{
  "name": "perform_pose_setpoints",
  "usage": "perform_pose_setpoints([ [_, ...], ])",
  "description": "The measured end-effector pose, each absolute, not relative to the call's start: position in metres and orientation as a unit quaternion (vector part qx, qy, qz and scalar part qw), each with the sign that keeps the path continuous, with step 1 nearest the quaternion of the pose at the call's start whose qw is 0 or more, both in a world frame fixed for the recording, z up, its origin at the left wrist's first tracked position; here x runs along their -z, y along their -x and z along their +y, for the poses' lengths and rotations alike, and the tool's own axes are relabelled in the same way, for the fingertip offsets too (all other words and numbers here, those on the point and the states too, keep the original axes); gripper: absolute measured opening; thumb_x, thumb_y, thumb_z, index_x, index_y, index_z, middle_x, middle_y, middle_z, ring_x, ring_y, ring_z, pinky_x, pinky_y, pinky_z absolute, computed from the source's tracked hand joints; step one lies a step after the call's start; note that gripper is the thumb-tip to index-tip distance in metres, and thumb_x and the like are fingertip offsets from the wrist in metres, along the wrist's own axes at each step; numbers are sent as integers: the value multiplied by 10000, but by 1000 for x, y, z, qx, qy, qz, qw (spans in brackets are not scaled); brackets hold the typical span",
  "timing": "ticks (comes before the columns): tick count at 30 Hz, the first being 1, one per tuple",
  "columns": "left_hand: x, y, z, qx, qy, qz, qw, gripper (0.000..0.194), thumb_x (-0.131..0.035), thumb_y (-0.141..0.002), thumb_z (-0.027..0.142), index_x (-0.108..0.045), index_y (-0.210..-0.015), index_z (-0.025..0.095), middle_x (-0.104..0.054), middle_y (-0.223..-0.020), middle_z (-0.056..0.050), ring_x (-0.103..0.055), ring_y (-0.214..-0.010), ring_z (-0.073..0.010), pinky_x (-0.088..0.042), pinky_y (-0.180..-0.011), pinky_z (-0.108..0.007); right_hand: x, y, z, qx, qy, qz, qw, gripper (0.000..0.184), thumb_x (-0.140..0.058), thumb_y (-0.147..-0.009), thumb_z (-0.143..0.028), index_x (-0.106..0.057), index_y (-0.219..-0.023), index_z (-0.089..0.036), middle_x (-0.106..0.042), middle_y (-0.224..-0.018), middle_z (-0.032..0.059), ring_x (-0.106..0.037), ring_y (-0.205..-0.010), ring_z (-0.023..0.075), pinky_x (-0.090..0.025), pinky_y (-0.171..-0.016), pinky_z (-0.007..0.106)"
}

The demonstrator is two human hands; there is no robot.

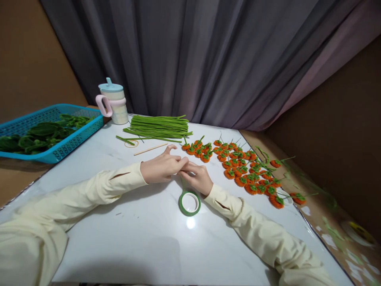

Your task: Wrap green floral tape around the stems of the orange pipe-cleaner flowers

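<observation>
Over the middle of the white table, my left hand (163,166) and my right hand (198,178) meet at the fingertips. A pale strip rises from a roll of green tape (181,207) lying just below them and runs up to the fingers of my right hand, which are pinched together. My left thumb and index finger are closed at the same spot; what lies between them is too small or hidden to make out. Right behind my hands lies a small group of orange pieces with green tops (205,157), some with green stems.
Many more orange pieces (251,188) spread to the right. Green stems (160,126) lie behind, near a thin wooden stick (150,149) and a rubber band (131,143). A lidded cup (119,113) and a blue basket (59,153) of green leaves stand left. A curtain (166,59) hangs behind.
</observation>
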State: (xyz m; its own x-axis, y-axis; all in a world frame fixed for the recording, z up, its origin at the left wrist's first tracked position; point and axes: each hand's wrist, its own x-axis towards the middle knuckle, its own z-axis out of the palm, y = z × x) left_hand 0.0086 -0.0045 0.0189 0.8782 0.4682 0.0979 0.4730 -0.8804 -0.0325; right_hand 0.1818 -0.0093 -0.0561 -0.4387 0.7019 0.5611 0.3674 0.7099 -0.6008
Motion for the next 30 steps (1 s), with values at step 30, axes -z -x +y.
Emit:
perform_pose_setpoints([
  [30, -10, -6, 4, 117, 942, -118, 292, 180, -534, -763, 49, -605, -627, 141, -554, -575, -26, -519, -757, -173, -258, -948, -445, 65, -181, -8, 7, 275, -862, 427, 188, -412, -910, -174, -591, -943, -126, -530, -701, 54, -512, -676, 152, -474, -603, 250],
])
